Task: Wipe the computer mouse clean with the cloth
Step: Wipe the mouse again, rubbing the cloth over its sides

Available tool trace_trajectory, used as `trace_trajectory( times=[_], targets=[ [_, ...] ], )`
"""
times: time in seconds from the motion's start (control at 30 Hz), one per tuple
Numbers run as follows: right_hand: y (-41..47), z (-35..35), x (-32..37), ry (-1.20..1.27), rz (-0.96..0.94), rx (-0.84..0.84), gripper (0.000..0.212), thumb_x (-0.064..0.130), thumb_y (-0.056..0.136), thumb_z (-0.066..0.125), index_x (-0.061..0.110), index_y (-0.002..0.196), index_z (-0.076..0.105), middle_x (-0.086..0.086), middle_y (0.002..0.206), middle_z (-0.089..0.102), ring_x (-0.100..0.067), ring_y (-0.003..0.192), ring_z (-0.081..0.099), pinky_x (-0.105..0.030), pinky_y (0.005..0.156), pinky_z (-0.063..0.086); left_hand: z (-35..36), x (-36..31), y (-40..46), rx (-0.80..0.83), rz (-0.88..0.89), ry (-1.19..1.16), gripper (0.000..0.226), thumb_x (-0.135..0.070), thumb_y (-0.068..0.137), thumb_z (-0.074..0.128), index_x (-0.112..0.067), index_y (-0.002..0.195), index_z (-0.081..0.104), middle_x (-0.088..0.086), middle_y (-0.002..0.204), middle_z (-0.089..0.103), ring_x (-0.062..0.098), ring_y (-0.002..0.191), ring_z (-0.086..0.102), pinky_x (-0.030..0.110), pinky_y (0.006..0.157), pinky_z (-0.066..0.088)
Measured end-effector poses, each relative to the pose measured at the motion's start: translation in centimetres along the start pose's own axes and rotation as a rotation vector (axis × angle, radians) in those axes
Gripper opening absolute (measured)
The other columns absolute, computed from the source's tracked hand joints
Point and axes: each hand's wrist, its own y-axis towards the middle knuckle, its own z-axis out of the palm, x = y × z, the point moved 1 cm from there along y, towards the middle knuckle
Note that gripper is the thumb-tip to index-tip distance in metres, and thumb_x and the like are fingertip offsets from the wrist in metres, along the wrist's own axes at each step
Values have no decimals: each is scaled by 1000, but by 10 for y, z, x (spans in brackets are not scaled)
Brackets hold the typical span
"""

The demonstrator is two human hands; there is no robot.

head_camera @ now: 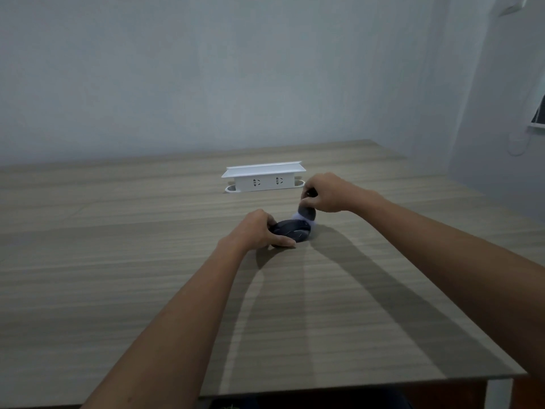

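Note:
A dark computer mouse (293,230) lies on the wooden table (118,261) near the middle. My left hand (259,230) grips its near left side, thumb along the front edge. Just above and to the right, my right hand (327,193) is closed on a bunched grey cloth (306,214). The cloth hangs down from the fingers and touches the far right end of the mouse. The mouse's left part is hidden under my left hand.
A white pop-up socket box (265,180) with its lid raised stands on the table just behind the hands. A grey wall rises behind the table. The table's near edge (354,385) runs along the bottom right.

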Motion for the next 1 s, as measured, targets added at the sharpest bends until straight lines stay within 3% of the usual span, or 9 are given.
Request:
trace_trajectory(
  times=[0.13, 0.27, 0.37, 0.43, 0.6, 0.73, 0.8, 0.9, 1.0],
  targets=[
    [-6, -3, 4, 168, 12, -8, 17, 23, 91, 66, 11, 94, 76, 4, 70, 64, -9, 58, 58, -22, 56, 44, 0, 0, 0, -4, -3, 11, 45, -57, 63, 85, -16, 79, 73, -9, 52, 56, 2, 43, 47, 17, 43, 31],
    [-6, -4, -3, -28, 7, -7, 20, 22, 89, 67, 5, 98, 75, -8, 94, 73, -24, 88, 66, -28, 70, 47, 1, 0, 0, -5, -10, 11, 55, -59, 61, 85, -13, 90, 77, -5, 64, 64, 9, 57, 55, 23, 51, 37],
    [-10, -8, 5, 39, -40, -1, 17, 24, 90, 67, 10, 96, 76, 1, 82, 72, -3, 67, 61, -14, 57, 42, 0, 0, 1, 5, -15, 8, 54, -57, 62, 85, -12, 90, 76, -4, 63, 63, 9, 55, 53, 22, 50, 35],
    [-14, -6, 9, 93, -64, 35, 16, 25, 91, 65, 13, 95, 76, 9, 69, 65, -1, 56, 59, -13, 52, 42, 0, -1, 2, 8, -16, 10, 55, -57, 63, 85, -11, 90, 76, -2, 64, 65, 10, 54, 53, 22, 50, 35],
    [-17, -3, -12, -65, 8, -13, 20, 21, 91, 65, 6, 97, 76, -9, 96, 74, -25, 89, 67, -33, 75, 52, 2, -3, -2, -28, -33, 13, 55, -55, 63, 86, -7, 88, 77, 1, 65, 64, 13, 56, 52, 24, 50, 35],
    [-27, -4, -5, 52, -69, -43, 18, 23, 91, 66, 8, 95, 76, 1, 85, 71, 0, 72, 61, -15, 65, 42, 1, -5, -2, -26, -55, -1, 52, -54, 63, 87, -7, 83, 75, -3, 57, 57, 11, 52, 48, 24, 49, 32],
    [-29, -1, -4, 70, -84, -25, 17, 23, 91, 67, 9, 95, 76, 4, 82, 68, 4, 69, 60, -8, 60, 39, 1, -5, -2, -31, -56, 3, 53, -54, 62, 87, -5, 79, 74, -4, 54, 54, 12, 51, 46, 25, 49, 30],
    [-27, -1, -13, 2, -30, -41, 18, 21, 89, 67, 7, 96, 77, -6, 94, 75, -19, 88, 66, -26, 74, 49, 2, -7, -3, -44, -66, 13, 55, -54, 63, 87, -4, 81, 75, -3, 56, 56, 12, 52, 47, 25, 48, 31],
    [-30, 0, -17, 28, -34, -80, 18, 21, 89, 66, 8, 94, 78, -4, 90, 75, -20, 86, 66, -31, 75, 51, 3, -10, -1, -37, -87, 30, 57, -55, 64, 86, -3, 85, 74, -1, 59, 56, 13, 54, 47, 25, 49, 31]
  ],
)
